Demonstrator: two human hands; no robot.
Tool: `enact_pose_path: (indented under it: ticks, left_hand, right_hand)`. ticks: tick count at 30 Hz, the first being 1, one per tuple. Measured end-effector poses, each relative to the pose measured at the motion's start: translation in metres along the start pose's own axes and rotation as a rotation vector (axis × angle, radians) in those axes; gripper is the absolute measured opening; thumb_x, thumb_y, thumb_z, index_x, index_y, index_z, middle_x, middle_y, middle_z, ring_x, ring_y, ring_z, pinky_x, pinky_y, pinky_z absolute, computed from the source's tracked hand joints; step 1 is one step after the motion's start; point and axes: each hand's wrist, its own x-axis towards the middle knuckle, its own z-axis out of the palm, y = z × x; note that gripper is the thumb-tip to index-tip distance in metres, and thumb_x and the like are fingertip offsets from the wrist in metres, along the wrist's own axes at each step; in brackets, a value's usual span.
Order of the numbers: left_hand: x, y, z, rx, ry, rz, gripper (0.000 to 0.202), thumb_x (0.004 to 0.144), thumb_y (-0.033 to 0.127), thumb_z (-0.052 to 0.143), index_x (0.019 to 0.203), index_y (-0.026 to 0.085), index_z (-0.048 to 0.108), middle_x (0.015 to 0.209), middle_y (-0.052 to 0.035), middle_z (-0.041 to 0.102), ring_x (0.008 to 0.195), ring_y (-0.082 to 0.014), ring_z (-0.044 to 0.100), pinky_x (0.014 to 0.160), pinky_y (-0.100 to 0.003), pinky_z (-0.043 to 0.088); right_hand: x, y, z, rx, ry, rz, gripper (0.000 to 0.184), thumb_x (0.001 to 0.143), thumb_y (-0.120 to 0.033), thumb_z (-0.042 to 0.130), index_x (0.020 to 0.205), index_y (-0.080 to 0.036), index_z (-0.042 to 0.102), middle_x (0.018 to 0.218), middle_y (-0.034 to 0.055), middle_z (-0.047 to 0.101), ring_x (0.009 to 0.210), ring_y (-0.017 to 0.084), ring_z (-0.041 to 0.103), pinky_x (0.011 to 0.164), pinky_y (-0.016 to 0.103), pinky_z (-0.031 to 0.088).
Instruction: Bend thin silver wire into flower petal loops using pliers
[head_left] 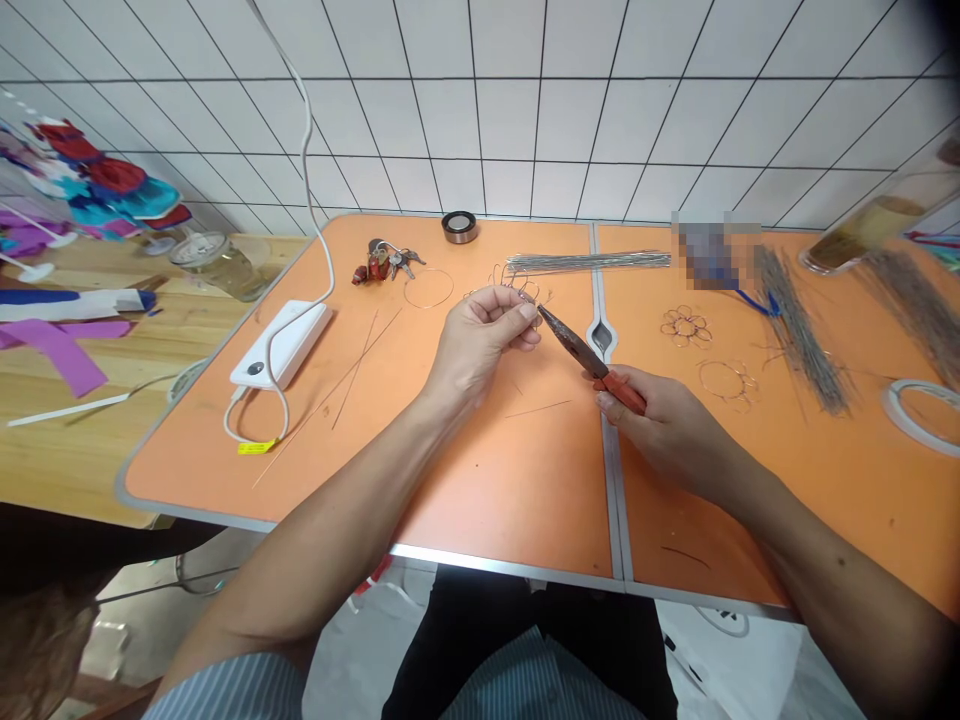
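Observation:
My left hand pinches a thin wire shape with looped petals, whose loops show above the fingers. My right hand is closed round the red handles of long-nose pliers. The dark plier tips reach the wire at the left fingertips; whether the jaws grip it I cannot tell. To the right lie a wire flower and a wire ring with small loops. A bundle of straight wires lies behind the hands.
A white power bank with a white cable, a bunch of keys, and a roll of tape are on the orange folding table. More wire bundles lie right, near a glass jar. Another jar stands left.

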Motion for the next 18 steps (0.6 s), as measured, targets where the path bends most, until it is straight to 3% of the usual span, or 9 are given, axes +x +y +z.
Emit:
enact_pose_path:
  ticks: [8,11,14,18]
  left_hand:
    - [0.000,-0.009,0.000,-0.015,0.044,0.013,0.025,0.075,0.029,0.095,0.081,0.017,0.074,0.076,-0.0006,0.073,0.061,-0.0084,0.066,0.061,-0.021,0.055]
    - [-0.002,-0.012,0.002,-0.032,0.073,0.011,0.023,0.076,0.026,0.093,0.079,0.016,0.073,0.075,-0.0006,0.073,0.059,-0.0082,0.065,0.060,-0.021,0.054]
    - [-0.003,-0.015,0.004,-0.043,0.105,0.000,0.020,0.079,0.024,0.092,0.079,0.016,0.073,0.073,0.0004,0.071,0.059,-0.0076,0.064,0.060,-0.021,0.054]
    - [-0.002,-0.017,0.003,-0.077,0.133,-0.010,0.016,0.082,0.019,0.087,0.077,0.016,0.072,0.069,0.0010,0.068,0.058,-0.0079,0.064,0.060,-0.020,0.054]
  right_hand:
    - [-0.001,-0.004,0.010,-0.142,0.092,-0.044,0.024,0.110,-0.039,0.048,0.098,-0.025,0.064,0.072,-0.0013,0.060,0.064,0.019,0.050,0.062,0.032,0.037]
    - [-0.002,-0.001,0.021,-0.353,0.253,-0.102,0.031,0.112,-0.033,0.042,0.118,-0.021,0.070,0.088,0.0055,0.070,0.068,0.021,0.056,0.062,0.033,0.035]
    - [-0.006,0.004,0.030,-0.681,0.453,-0.182,0.044,0.115,-0.031,0.039,0.145,-0.015,0.067,0.097,0.0119,0.072,0.076,0.025,0.061,0.062,0.037,0.030]
    - [-0.009,0.004,0.034,-0.877,0.527,-0.241,0.048,0.118,-0.033,0.037,0.152,-0.013,0.064,0.093,0.0129,0.070,0.076,0.027,0.061,0.060,0.039,0.027]
